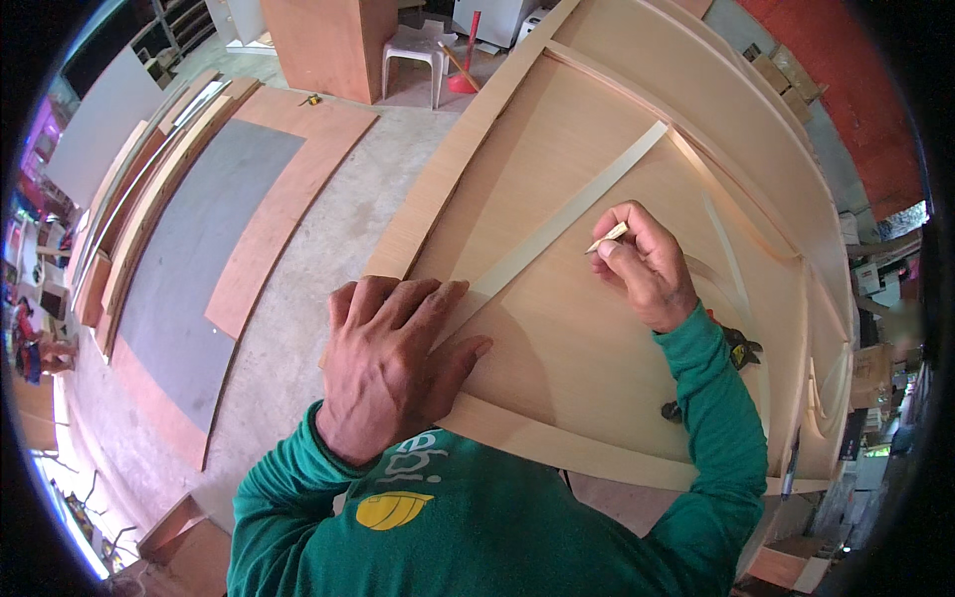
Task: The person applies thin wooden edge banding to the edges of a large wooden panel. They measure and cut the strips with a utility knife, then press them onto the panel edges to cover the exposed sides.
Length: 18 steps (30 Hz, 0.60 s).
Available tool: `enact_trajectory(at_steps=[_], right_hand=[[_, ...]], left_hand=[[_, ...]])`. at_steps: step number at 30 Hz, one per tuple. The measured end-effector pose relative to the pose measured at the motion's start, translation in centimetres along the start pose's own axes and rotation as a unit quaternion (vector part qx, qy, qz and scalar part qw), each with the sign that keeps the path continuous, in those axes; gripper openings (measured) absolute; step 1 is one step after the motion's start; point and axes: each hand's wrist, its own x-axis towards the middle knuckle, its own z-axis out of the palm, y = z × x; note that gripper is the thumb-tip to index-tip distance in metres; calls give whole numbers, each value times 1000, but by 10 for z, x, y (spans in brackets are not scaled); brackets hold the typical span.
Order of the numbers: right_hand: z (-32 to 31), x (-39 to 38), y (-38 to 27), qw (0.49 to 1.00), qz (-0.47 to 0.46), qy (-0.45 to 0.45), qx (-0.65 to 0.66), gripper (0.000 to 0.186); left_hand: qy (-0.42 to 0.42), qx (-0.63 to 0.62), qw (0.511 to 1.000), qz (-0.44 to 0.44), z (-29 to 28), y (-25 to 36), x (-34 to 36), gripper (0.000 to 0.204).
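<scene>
My right hand pinches a short pencil stub between thumb and fingers, its point toward the left, above a wooden panel with a raised frame. Across the panel a thin pale strip runs diagonally from the far frame edge to the near left corner. At that corner my left hand closes over the strip's near end and the frame, with the strip passing between index finger and thumb. The strip's very end is hidden under the hand. Curled thin strips lie farther right on the panel.
Beside my right forearm lies a black and yellow hand tool, partly hidden. On the left floor, boards and long strips lie on a large sheet. A white plastic stool and a wooden cabinet stand at the back.
</scene>
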Motion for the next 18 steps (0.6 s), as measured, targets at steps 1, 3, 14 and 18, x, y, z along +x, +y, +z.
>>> enact_trajectory(at_steps=[1,3,14,18], right_hand=[[0,0,2,1000,4,6,5,13],[-1,0,4,1000,3,7,-6,13],[0,2,9,999,-38,36,-16,11],[-1,1,15,989,-121,86,24,11]], left_hand=[[-7,2,1000,6,1,0,0,42],[-14,-1,1000,6,0,0,0,40],[-46,-61,997,21,-6,1,3,32],[-64,-266,961,-47,-7,14,14,31]])
